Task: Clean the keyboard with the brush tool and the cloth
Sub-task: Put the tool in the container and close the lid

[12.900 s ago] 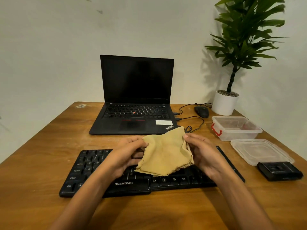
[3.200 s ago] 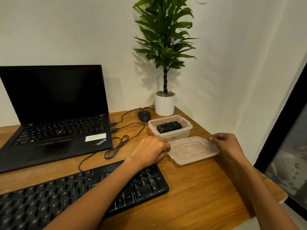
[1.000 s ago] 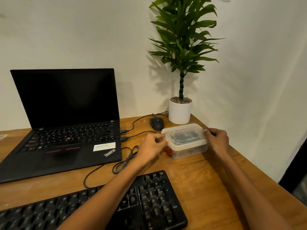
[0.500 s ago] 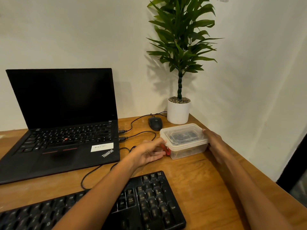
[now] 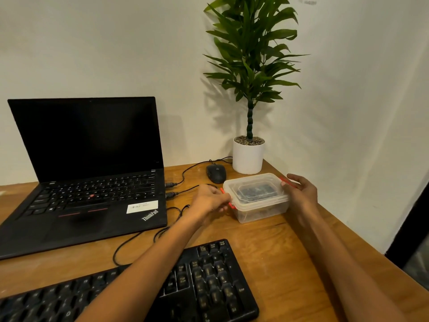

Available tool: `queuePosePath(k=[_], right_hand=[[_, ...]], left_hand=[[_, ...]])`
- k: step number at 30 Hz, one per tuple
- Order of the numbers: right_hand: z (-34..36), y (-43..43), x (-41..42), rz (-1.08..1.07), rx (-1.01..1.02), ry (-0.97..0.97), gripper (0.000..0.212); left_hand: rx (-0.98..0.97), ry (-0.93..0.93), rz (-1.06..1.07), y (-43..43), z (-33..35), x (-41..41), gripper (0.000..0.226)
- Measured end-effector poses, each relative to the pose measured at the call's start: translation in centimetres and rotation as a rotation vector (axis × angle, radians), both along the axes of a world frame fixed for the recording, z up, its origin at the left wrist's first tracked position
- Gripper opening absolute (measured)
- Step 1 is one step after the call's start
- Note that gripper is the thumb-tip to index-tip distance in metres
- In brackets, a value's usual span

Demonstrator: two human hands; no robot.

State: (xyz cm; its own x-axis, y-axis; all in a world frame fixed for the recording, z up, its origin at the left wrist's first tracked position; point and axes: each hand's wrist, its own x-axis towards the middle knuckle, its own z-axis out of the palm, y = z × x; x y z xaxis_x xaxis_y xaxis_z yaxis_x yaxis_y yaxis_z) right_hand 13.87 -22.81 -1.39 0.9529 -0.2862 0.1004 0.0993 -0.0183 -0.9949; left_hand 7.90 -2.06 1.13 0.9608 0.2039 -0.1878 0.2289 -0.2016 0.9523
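Both hands, the left hand (image 5: 209,201) and right hand (image 5: 300,190), had fingers pinching the red side clips of the lidded clear plastic box (image 5: 256,197), apparently latching it shut.

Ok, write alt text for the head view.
Both hands, left hand and right hand, work the red clips of a lidded clear plastic box on a wooden desk, between a black laptop, black keyboard and potted plant.

On the desk (image 5: 274,247), the laptop (image 5: 92,194) is standing at ten o'clock, the lidded box (image 5: 257,197) at one o'clock behind the keyboard (image 5: 209,282), the mouse (image 5: 216,173) and plant pot (image 5: 248,156) sitting behind the box.
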Motion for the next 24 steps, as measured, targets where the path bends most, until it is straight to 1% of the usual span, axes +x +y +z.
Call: queuePosePath(k=[2, 4, 6, 10, 12, 16, 19, 21, 24], right_hand=[[-0.2, 0.3, 0.0, -0.03, -0.045, -0.023, 0.04], [-0.2, 0.5, -0.2, -0.047, -0.085, -0.035, 0.039], [-0.2, 0.5, -0.3, -0.055, -0.122, -0.048, 0.038], [0.0, 0.7, -0.5, -0.058, -0.197, -0.058, 0.04], [0.0, 0.6, -0.6, -0.061, -0.215, -0.053, 0.044], [0.2, 0.7, -0.7, -0.053, -0.259, -0.067, 0.045], [0.5, 0.9, -0.9, -0.05, -0.303, -0.075, 0.042], [0.6, 1.0, -1.0, -0.048, -0.307, -0.076, 0.042], [0.6, 1.0, -1.1, -0.049, -0.319, -0.074, 0.042]], left_hand=[[0.227, -0.078, 0.003, -0.2, -0.3, 0.2, 0.014], [0.384, -0.149, 0.014, -0.4, -0.4, 0.2, 0.022], [0.465, -0.183, 0.011, -0.6, -0.4, 0.2, 0.029], [0.642, -0.188, 0.021, -0.7, 0.2, 0.7, 0.041], [0.696, -0.171, 0.033, -0.9, 0.7, 0.9, 0.04], [0.697, -0.109, 0.011, -1.1, 1.6, 1.1, 0.027], [0.764, -0.098, -0.009, -1.3, 1.8, 1.2, 0.029], [0.836, -0.109, -0.016, -1.6, 1.9, 1.3, 0.031], [0.998, -0.141, -0.027, -2.4, 2.2, 1.4, 0.031]])
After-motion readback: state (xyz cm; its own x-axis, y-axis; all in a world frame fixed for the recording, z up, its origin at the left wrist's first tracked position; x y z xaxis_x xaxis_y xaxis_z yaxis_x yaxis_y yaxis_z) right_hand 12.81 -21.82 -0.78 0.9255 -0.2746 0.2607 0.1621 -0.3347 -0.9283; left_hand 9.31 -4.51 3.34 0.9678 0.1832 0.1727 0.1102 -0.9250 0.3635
